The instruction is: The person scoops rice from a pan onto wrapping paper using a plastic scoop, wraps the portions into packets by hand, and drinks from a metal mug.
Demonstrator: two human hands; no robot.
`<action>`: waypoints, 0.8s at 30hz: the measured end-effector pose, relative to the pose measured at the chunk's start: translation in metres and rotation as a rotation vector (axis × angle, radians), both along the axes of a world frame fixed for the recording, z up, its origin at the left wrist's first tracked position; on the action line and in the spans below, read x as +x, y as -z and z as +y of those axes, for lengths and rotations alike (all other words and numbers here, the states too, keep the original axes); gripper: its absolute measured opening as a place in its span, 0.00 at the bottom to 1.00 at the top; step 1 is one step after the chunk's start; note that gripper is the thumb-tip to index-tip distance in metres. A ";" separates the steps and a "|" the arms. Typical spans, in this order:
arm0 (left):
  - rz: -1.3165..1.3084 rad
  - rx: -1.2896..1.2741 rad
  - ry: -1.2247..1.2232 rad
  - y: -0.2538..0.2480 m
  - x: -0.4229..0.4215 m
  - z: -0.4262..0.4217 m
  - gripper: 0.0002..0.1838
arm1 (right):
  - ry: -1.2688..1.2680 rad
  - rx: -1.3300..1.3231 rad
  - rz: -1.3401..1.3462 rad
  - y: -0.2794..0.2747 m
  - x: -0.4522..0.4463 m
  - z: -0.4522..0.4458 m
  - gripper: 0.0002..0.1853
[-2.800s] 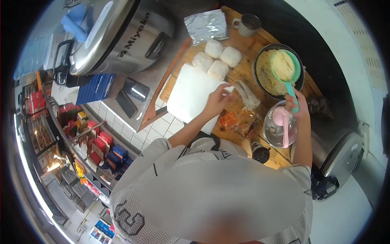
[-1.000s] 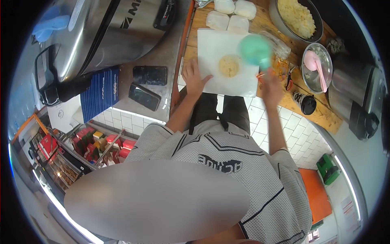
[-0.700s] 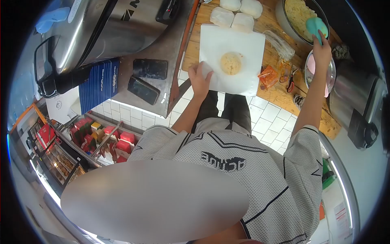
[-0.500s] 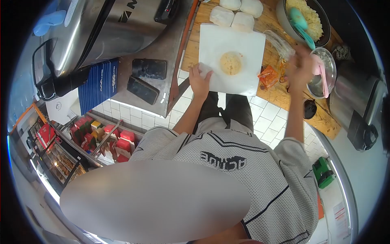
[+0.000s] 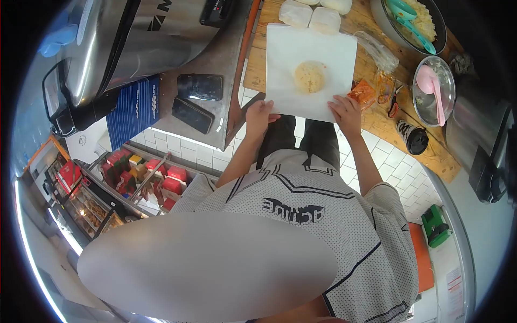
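Observation:
A round, flat mound of rice [image 5: 309, 77] lies on a white sheet of paper [image 5: 291, 48] at the edge of the wooden table. My left hand [image 5: 259, 117] pinches the sheet's near left corner, its thumb pointing inward. At the near right corner, my right hand [image 5: 346, 113] has its fingers curled over the paper's edge; its thumb is hidden. Just right of the sheet lies a clear bag with orange filling [image 5: 364, 92]. Several white wrapped bundles [image 5: 325, 20] sit beyond the far edge.
A pot of rice [image 5: 377, 16] holds a turquoise spoon [image 5: 417, 32]. A metal bowl [image 5: 417, 102] contains a pink spoon [image 5: 428, 81]. Scissors [image 5: 394, 105], a lidded cup [image 5: 416, 139] and a plastic bag [image 5: 377, 48] lie on the right. Two phones [image 5: 199, 87] rest on the left counter.
My right hand has come down from near the metal bowl to the paper's near right corner. The pink spoon stays in the bowl. My left hand remains at the left corner.

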State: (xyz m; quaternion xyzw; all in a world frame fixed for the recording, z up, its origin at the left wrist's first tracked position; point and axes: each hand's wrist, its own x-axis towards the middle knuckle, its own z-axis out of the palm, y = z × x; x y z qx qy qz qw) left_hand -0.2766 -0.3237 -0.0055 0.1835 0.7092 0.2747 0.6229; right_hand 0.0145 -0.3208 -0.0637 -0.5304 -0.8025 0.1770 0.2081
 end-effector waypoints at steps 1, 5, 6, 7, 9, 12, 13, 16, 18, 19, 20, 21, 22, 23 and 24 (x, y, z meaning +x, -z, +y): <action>-0.057 -0.031 -0.034 -0.005 0.000 0.005 0.13 | -0.004 -0.029 0.005 -0.014 -0.005 0.001 0.18; -0.147 -0.050 -0.074 -0.009 -0.004 0.015 0.14 | -0.063 -0.047 -0.044 -0.042 -0.025 0.002 0.26; -0.159 -0.055 -0.077 -0.008 -0.006 0.014 0.15 | -0.085 -0.029 -0.080 -0.046 -0.027 0.002 0.28; -0.173 -0.059 -0.080 -0.008 -0.006 0.015 0.15 | -0.094 -0.036 -0.064 -0.049 -0.029 0.003 0.27; -0.159 -0.090 -0.084 -0.009 -0.009 0.018 0.13 | -0.111 -0.054 -0.032 -0.057 -0.031 0.002 0.25; -0.144 -0.125 -0.052 -0.009 -0.019 0.019 0.15 | -0.180 0.006 -0.075 -0.049 -0.031 -0.003 0.18; -0.138 -0.131 -0.040 -0.009 -0.021 0.020 0.16 | -0.151 -0.012 -0.062 -0.044 -0.031 -0.005 0.16; 0.732 0.372 0.424 -0.028 -0.010 0.017 0.24 | -0.084 -0.049 -0.002 -0.038 -0.034 -0.003 0.09; 0.938 0.822 0.726 -0.035 -0.011 0.019 0.29 | -0.053 -0.063 0.062 -0.043 -0.036 0.001 0.06; 0.952 0.842 0.925 -0.044 -0.010 0.023 0.29 | -0.066 -0.067 0.087 -0.044 -0.038 0.003 0.06; 0.959 0.855 1.126 -0.049 -0.009 0.024 0.28 | -0.081 -0.074 0.112 -0.044 -0.039 0.006 0.06; 0.978 0.934 1.156 -0.037 -0.010 0.027 0.21 | -0.095 -0.081 0.136 -0.046 -0.040 0.008 0.06; 0.946 0.985 1.189 -0.020 -0.017 0.030 0.17 | -0.071 -0.234 0.097 -0.051 -0.040 0.008 0.06; 0.914 1.039 1.221 0.000 -0.026 0.035 0.13 | -0.045 -0.384 0.056 -0.059 -0.040 0.010 0.06; 0.880 1.095 1.252 0.002 -0.027 0.045 0.09 | -0.017 -0.533 0.013 -0.065 -0.040 0.013 0.06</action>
